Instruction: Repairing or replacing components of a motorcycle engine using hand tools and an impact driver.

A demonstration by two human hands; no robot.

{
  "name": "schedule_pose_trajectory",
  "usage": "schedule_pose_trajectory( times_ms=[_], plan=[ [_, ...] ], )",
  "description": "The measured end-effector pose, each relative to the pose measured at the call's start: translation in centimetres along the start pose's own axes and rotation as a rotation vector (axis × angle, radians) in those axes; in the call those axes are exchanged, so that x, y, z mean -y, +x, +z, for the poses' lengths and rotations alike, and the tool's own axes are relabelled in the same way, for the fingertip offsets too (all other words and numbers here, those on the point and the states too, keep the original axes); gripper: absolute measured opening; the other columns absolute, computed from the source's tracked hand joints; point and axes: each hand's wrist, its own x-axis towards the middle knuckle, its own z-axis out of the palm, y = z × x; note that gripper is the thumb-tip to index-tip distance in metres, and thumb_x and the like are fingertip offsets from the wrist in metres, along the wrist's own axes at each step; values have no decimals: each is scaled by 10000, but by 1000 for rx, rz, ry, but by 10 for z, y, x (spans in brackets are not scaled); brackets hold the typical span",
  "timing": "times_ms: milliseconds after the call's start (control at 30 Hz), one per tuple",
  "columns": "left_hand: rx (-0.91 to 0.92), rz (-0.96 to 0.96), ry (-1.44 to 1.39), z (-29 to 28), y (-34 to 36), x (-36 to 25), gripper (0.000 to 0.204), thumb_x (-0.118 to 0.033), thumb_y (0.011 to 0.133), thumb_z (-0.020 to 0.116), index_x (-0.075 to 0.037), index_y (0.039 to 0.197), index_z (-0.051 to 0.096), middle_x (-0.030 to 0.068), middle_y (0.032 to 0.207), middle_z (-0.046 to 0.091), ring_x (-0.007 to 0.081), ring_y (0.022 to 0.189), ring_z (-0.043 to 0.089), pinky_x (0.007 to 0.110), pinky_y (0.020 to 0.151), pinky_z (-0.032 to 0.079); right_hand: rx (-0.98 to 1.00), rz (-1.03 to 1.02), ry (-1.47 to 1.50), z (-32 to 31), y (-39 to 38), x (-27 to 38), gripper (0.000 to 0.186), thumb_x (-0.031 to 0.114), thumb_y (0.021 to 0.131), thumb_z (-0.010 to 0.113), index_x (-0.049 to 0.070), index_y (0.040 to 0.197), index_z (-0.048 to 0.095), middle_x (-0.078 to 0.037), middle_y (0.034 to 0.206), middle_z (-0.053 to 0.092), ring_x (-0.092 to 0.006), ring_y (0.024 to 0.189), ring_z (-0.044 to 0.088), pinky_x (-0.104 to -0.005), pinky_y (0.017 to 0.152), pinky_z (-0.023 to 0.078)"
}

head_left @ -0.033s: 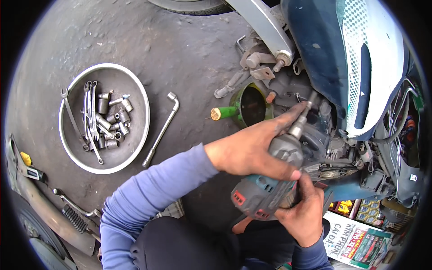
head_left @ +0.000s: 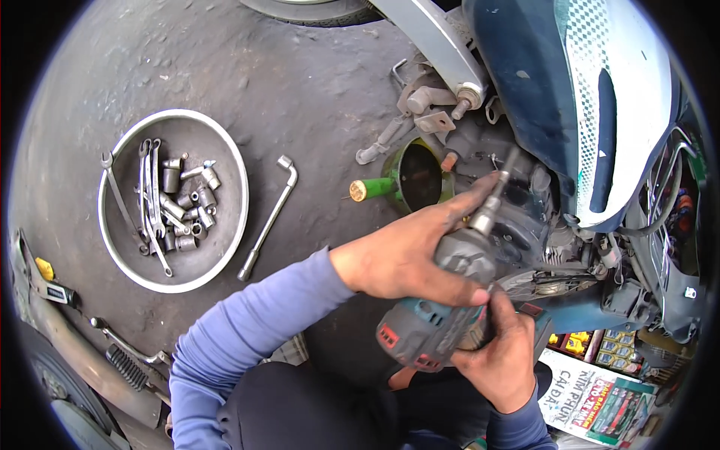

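A grey-and-teal cordless impact driver (head_left: 424,330) is between my hands over my lap, its long socket extension (head_left: 495,195) pointing up and right towards the motorbike's engine area (head_left: 525,217). My left hand (head_left: 405,262) grips the front of its body, the fingers stretched along the nose and the thumb on top. Lower down, my right hand (head_left: 502,360) is closed around the rear of the driver near its handle. Whether the socket's tip touches any bolt, I cannot tell. A green-handled pot (head_left: 371,187) with dark contents stands just beyond my left hand.
A metal basin (head_left: 242,202) holds wrenches (head_left: 150,187) and several sockets (head_left: 187,217). Beside it lies an L-shaped socket wrench (head_left: 266,221). A dark-blue and white motorbike panel (head_left: 525,97) overhangs at right. Small boxes (head_left: 615,349) and a printed sheet (head_left: 592,401) sit lower right.
Both hands and the impact driver have shifted slightly left, drawing the socket end a little away from the engine. My grip looks the same.
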Motion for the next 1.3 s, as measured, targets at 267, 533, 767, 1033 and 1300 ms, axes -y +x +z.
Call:
schedule_pose_trajectory(
  times_ms=[267, 533, 767, 1033, 1300],
  plan=[
    [8, -122, -317, -39, -3, 11, 1020, -222, 741, 661, 34, 1499, 29, 152, 1087, 618, 215, 1027, 580, 310, 966, 412, 67, -13, -127, 12, 30, 3, 624, 143, 629, 814, -102, 1095, 479, -265, 650, 606, -449, 680, 636, -468, 619, 518],
    [-48, -114, -440, -34, 17, 29, 1132, -309, 653, 683, -39, 1517, 4, 265, 1017, 606, 273, 927, 623, 330, 862, 477, 75, 31, -161, 0, 43, 1, 529, 141, 606, 824, -73, 1017, 568, -261, 679, 620, -439, 728, 642, -461, 653, 521],
    [64, 30, -474, -40, 15, 44, 1097, -252, 739, 660, -7, 1496, -95, 209, 1045, 608, 226, 951, 601, 325, 909, 441, 92, 98, -172, 2, 43, 0, 455, 137, 585, 835, -37, 922, 583, -247, 674, 618, -437, 724, 635, -460, 635, 510],
    [81, 84, -426, -48, 4, 41, 1080, -258, 775, 669, -32, 1502, -96, 190, 1098, 607, 200, 1011, 582, 315, 949, 415, 122, 133, -165, 20, 41, 9, 513, 126, 577, 842, -47, 980, 576, -258, 706, 626, -427, 715, 643, -452, 635, 511],
    [71, 115, -230, -50, -44, 42, 1113, -328, 741, 715, -49, 1515, -35, 179, 1268, 552, 248, 1189, 507, 358, 1051, 338, 149, 116, -338, 47, 23, 20, 916, 53, 555, 807, -56, 1357, 380, -244, 845, 659, -413, 779, 660, -409, 708, 536]
  ],
)
